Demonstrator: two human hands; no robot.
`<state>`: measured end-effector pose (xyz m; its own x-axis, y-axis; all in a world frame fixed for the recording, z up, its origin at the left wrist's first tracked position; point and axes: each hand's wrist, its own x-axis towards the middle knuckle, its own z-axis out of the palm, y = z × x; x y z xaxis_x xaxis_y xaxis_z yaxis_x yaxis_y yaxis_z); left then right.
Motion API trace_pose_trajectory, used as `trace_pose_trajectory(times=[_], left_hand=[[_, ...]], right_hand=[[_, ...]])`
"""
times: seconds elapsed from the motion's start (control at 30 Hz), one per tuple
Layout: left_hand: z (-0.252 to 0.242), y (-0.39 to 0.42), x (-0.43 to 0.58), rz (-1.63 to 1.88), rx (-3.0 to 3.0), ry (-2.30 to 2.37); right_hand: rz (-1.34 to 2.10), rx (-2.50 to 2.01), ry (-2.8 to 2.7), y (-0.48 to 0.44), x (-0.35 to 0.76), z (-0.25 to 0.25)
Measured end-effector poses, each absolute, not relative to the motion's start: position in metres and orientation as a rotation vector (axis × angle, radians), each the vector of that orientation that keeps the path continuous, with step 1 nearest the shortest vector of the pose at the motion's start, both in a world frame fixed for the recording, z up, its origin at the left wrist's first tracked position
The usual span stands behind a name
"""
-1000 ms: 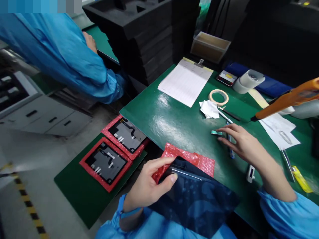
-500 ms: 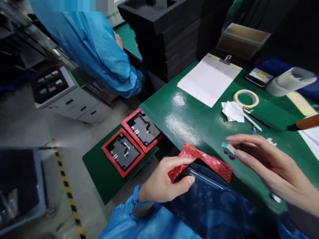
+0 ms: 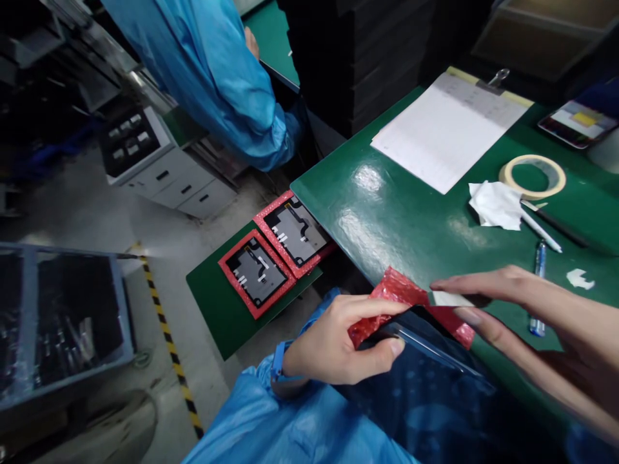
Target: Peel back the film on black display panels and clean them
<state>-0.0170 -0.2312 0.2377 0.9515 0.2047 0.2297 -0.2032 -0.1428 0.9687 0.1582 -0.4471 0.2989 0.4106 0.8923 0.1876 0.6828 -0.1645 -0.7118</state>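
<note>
My left hand (image 3: 355, 338) is closed on the near edge of a dark, glossy flat panel (image 3: 425, 406), thumb on its face. Red bubble wrap (image 3: 394, 288) sticks out behind that edge, partly under my fingers. Between the thumb and fingertips of my right hand (image 3: 536, 328) is a small whitish block (image 3: 449, 299) with a greenish end. It is right at the panel's top edge, over the wrap; whether it touches cannot be made out. The panel's lower part fades into dark shadow.
On the green table (image 3: 358, 225) are a clipboard with papers (image 3: 449, 129), a tape roll (image 3: 556, 183), a crumpled white tissue (image 3: 496, 205), a blue marker (image 3: 539, 290) and a knife (image 3: 561, 225). Two red-wrapped panels (image 3: 258, 274) lie lower left. A co-worker's blue sleeve (image 3: 232, 84) is beyond.
My right hand has brought the small block left and closer to the panel's edge, turning it. The left hand keeps its hold. The whole view has shifted, scene moving rightward.
</note>
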Motion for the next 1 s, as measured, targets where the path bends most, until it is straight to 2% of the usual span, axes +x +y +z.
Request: trace_pose_trajectory(times=[0.33,1.0], left_hand=[[0.236,-0.234,-0.018,0.380,1.726,0.012],[0.234,-0.235,-0.018,0.349,1.700,-0.003]], right_hand=[[0.251,-1.915,-1.515,-0.434,0.151,0.309],[0.097,-1.984,-1.434,-0.444,0.139,0.303]])
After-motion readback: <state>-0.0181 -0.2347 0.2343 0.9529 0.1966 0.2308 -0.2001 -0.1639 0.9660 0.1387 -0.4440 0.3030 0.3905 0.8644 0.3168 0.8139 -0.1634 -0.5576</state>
